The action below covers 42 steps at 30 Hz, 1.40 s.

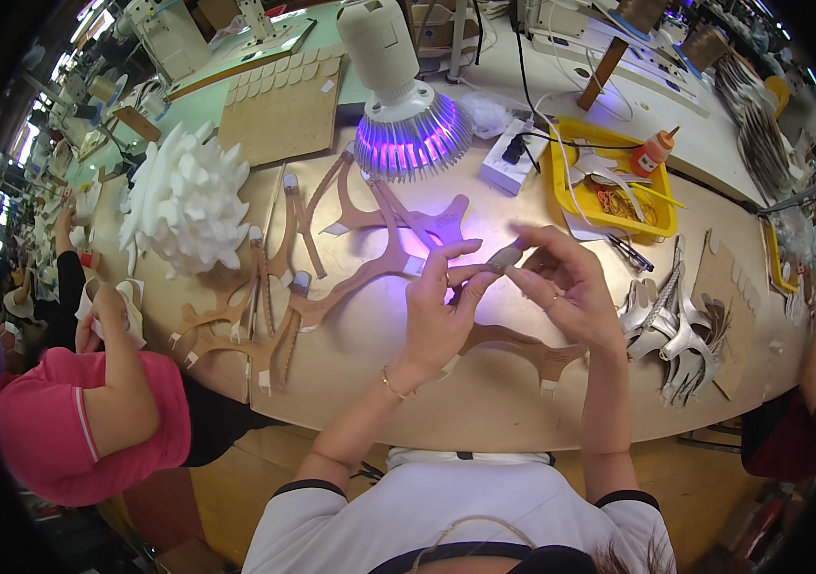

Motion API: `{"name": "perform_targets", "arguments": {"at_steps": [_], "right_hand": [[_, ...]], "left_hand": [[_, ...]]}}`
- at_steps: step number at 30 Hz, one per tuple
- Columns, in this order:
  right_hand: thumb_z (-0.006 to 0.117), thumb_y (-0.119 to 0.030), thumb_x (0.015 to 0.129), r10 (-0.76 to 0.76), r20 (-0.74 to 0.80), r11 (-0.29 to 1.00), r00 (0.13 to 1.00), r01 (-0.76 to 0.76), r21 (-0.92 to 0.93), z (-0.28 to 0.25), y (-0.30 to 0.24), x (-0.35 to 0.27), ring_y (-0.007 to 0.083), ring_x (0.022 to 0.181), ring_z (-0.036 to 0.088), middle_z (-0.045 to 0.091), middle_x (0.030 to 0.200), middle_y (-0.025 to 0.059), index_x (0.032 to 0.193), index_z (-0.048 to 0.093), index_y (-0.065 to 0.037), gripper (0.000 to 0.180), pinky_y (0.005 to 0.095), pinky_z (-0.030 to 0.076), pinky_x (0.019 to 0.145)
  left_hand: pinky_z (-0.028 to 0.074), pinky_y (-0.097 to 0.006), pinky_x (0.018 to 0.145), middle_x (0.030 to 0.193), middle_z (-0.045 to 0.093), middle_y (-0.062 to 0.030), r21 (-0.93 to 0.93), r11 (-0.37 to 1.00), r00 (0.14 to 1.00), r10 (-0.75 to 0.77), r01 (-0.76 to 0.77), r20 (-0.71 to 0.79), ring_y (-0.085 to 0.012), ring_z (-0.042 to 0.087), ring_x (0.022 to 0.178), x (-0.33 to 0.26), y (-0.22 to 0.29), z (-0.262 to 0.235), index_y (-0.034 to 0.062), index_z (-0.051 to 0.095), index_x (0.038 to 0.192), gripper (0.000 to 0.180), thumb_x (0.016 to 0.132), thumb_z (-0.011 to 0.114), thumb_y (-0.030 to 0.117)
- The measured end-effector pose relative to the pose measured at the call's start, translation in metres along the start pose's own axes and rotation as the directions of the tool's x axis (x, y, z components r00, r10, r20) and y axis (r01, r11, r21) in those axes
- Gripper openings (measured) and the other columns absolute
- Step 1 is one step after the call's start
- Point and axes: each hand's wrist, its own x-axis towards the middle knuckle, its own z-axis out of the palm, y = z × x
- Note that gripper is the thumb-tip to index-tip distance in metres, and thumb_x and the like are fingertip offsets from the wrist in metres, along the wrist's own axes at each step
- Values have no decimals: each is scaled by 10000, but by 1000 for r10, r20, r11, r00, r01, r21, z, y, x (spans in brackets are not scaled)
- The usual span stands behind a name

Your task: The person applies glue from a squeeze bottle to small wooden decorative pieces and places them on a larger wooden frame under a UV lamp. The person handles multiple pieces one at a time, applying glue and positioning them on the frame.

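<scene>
Near the middle of the frame, the left hand (441,301) has its thumb and forefinger drawn narrow on a small grey piece (504,256), which is held up over the worktable (398,407). The right hand (570,287) meets the same piece from the right, thumb and forefinger close together at its edge; the view is too small to tell whether they grip it or merely touch it.

Just below the hands lies a tan strap upper (511,338) with a white-tipped end. More tan strap uppers (393,258) spread left of the hands, some of them braided. Above them, at upper centre, a finned lamp (413,134) casts violet light onto the table. A white power strip (506,163) sits right of the lamp, beside a yellow tray (661,230) with a red bottle (653,153) at its upper side.

At upper left, a spiky white foam mound (186,201) stands below a cardboard sheet (283,120) bearing rows of rounded tabs. Silvery strap uppers (681,335) are heaped right of the right hand. At lower left sits a co-worker in a pink shirt (92,416).
</scene>
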Motion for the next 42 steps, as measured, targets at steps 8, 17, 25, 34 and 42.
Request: {"name": "perform_targets", "arguments": {"at_steps": [8, 17, 25, 34, 42], "right_hand": [[620, 17, 782, -51, -5, 914, 999, 49, 403, 16, 45, 24, 134, 891, 597, 587, 961, 72, 838, 574, -10, 78, 276, 542, 798], [553, 44, 776, -79, -57, 760, 995, 97, 642, 33, 78, 30, 161, 981, 577, 537, 1062, 90, 844, 515, -38, 113, 346, 551, 872], [536, 50, 777, -53, -85, 754, 995, 96, 650, 39, 80, 39, 160, 1014, 555, 528, 1061, 89, 831, 506, -37, 106, 366, 556, 881], [614, 50, 762, -98, -130, 930, 987, 138, 341, 43, 56, 40, 186, 999, 577, 524, 1127, 103, 977, 537, -31, 242, 339, 546, 851], [800, -315, 711, -73, -396, 452, 915, -324, -831, -8, 21, -30, 304, 1032, 563, 442, 1283, 176, 1335, 384, 0, 814, 390, 477, 888]], "left_hand": [[526, -262, 726, 981, 698, -132, 141, 989, 997, 39, -47, 61, -147, 673, 803, 2, -11, -19, -9, 581, 1067, 322, 796, 739, 65], [524, -289, 615, 1015, 681, -148, 218, 945, 950, 280, -246, -141, -239, 675, 755, 5, -20, -15, 28, 618, 936, 202, 776, 739, 53], [511, -303, 594, 1003, 683, -135, 329, 867, 895, 431, -374, -116, -239, 666, 717, 13, -34, -20, 45, 613, 971, 197, 803, 715, 50], [511, -290, 599, 856, 676, -109, 161, 975, 974, 177, -154, -139, -182, 646, 649, 13, -45, -14, 6, 599, 999, 122, 888, 621, 51], [507, -300, 850, 1063, 641, -116, -504, 800, 938, -211, 327, 273, -190, 635, 972, 35, -53, -22, -28, 487, 1167, 259, 1007, 443, 171]]}}
